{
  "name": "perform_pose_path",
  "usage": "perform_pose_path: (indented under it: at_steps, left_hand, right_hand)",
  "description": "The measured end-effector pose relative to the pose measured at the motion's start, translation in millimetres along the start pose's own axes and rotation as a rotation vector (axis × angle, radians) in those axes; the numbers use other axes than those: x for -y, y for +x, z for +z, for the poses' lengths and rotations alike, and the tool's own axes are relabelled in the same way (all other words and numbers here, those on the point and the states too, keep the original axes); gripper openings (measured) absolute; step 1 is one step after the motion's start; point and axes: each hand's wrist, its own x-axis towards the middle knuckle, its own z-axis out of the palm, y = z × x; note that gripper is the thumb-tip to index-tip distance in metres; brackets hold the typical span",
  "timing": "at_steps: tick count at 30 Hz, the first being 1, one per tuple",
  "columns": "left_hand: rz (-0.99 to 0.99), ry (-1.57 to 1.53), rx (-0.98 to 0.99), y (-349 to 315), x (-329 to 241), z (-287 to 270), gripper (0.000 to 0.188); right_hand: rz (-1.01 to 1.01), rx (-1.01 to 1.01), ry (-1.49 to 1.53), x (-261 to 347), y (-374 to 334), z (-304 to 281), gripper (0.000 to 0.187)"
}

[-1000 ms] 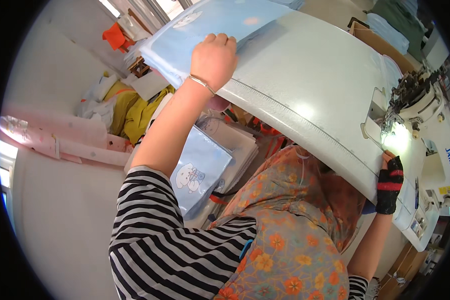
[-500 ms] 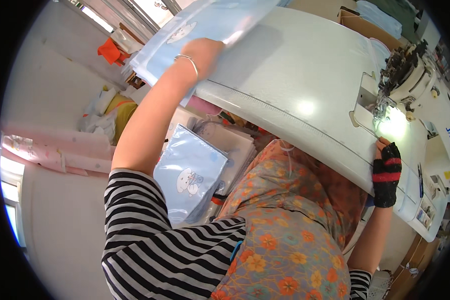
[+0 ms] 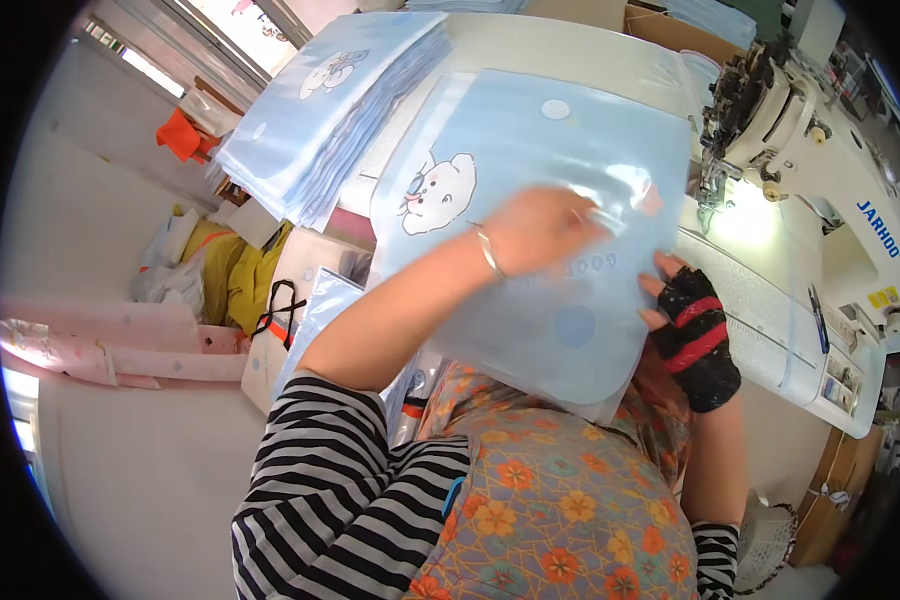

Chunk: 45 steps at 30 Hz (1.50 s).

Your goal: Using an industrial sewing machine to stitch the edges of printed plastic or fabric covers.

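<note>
A glossy light-blue plastic sheet (image 3: 470, 320) printed with a white cartoon puppy lies across the front of the white table, its near corner hanging over my lap. My left hand (image 3: 550, 235), with a bangle at the wrist, is over the middle of this sheet; its fingers are smeared by motion. At the sheet's right edge is my right hand (image 3: 692, 335), in a black and red fingerless glove, fingers apart and the tips at the edge. A thick stack of similar blue sheets (image 3: 335, 110) rests at the table's far left.
A white sewing machine (image 3: 810, 150) with a lit needle area stands to the right. A dark pen (image 3: 819, 318) lies near the table's right end. More blue sheets (image 3: 320, 310) are below the table at left. Behind it stands a cardboard box (image 3: 660, 30).
The blue sheet has come from the left stack to the front of the table. My left hand has moved right and nearer; my right hand has shifted left to the sheet's edge.
</note>
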Motion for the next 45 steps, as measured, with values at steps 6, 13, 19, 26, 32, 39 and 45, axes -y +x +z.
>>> perform_pose_path:
  at_steps: [6, 13, 19, 26, 32, 39, 45]
  left_hand:
    - [-0.571, 0.668, -0.519, -19.2, 140.2, -62.4, 0.055]
    - [-0.514, 0.428, -0.637, -6.6, 162.1, -55.3, 0.046]
    - [-0.436, 0.581, -0.670, -4.7, 164.1, -56.2, 0.031]
    - [-0.479, 0.345, -0.620, -5.9, 178.1, -63.1, 0.022]
    - [-0.466, 0.273, -0.609, -8.5, 178.2, -67.9, 0.023]
    - [-0.516, 0.261, -0.582, -10.2, 173.1, -70.2, 0.021]
    - [-0.528, 0.353, -0.564, -11.6, 172.6, -70.2, 0.020]
  right_hand:
    - [0.118, -0.125, -0.062, 3.6, -1.0, 7.4, 0.048]
    - [0.479, -0.238, 0.801, -11.1, 7.6, 18.7, 0.041]
    - [0.648, -0.306, 0.697, -11.3, 18.4, 15.3, 0.033]
    - [0.247, -0.352, -0.020, -5.4, 31.0, 22.8, 0.026]
    - [0.228, -0.410, -0.066, -2.1, 30.0, 25.5, 0.026]
    - [0.247, -0.368, -0.039, -4.5, 35.2, 21.1, 0.026]
    - [0.440, -0.322, 0.140, -0.5, 47.0, 7.6, 0.028]
